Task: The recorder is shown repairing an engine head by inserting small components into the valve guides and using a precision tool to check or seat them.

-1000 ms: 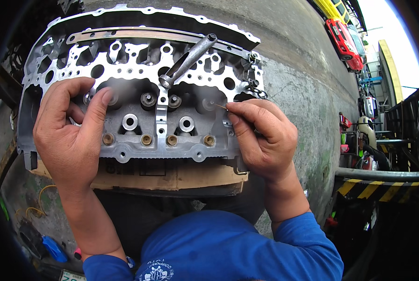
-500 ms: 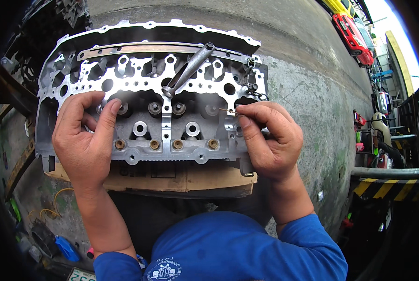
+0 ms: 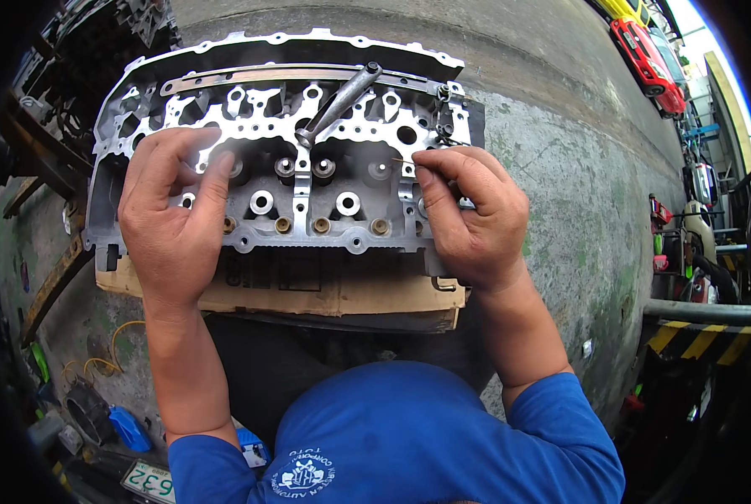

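An aluminium engine cylinder head lies before me on a cardboard-covered support. My right hand pinches a thin brownish wire-like pick between thumb and forefinger. Its tip points left toward a valve stem in the right-hand recess. Over the left part of the casting, my left hand has its thumb and fingers apart, with nothing visible between them; some fingers hide the metal beneath. Between the hands, valve springs stand in the middle recesses. A metal lever tool rests slanted across the casting's centre.
A flat slotted metal bar spans the head's far side, with a chain at its right end. Cardboard sticks out on the near side. A blue bottle stands lower left. Parked cars, including a red one, are far right.
The whole view has shifted, so the cylinder head appears higher and slightly further right. My right hand is slightly nearer the valve stem, still pinching the pick. My left hand keeps its pose.
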Demonstrator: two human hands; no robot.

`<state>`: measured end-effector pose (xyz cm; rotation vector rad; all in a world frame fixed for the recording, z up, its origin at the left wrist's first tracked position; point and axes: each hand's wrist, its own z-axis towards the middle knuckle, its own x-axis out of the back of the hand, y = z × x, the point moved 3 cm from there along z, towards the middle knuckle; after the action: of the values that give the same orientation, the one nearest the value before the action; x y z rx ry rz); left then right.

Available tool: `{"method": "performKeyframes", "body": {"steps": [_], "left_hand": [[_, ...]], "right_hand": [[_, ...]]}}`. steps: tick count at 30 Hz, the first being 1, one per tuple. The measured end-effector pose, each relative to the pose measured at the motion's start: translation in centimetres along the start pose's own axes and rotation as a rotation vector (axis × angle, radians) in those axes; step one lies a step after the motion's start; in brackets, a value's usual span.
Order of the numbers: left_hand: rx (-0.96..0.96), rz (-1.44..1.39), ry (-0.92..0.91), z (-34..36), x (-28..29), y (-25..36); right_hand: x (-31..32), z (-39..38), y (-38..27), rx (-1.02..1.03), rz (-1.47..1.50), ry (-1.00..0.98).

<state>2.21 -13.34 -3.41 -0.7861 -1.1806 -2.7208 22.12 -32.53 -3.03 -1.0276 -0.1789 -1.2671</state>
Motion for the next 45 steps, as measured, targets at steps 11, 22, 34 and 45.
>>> {"method": "performKeyframes", "body": {"steps": [11, 22, 34, 45], "left_hand": [[-0.202, -0.066, -0.400, -1.3, -7.0, 4.4], [-0.124, -0.052, -0.354, -1.9, -6.9, 4.1], [-0.126, -0.054, -0.365, -1.9, -7.2, 3.9], [-0.097, -0.051, -0.366, -2.0, -7.2, 4.0]], "right_hand": [[-0.6, 0.0, -0.3, 0.035, -0.058, -0.055], [-1.0, 0.1, -0.4, 0.025, -0.125, -0.064], [-1.2, 0.3, -0.6, 0.138, -0.245, -0.081], [-1.1, 0.3, -0.5, 0.068, -0.198, -0.097]]}}
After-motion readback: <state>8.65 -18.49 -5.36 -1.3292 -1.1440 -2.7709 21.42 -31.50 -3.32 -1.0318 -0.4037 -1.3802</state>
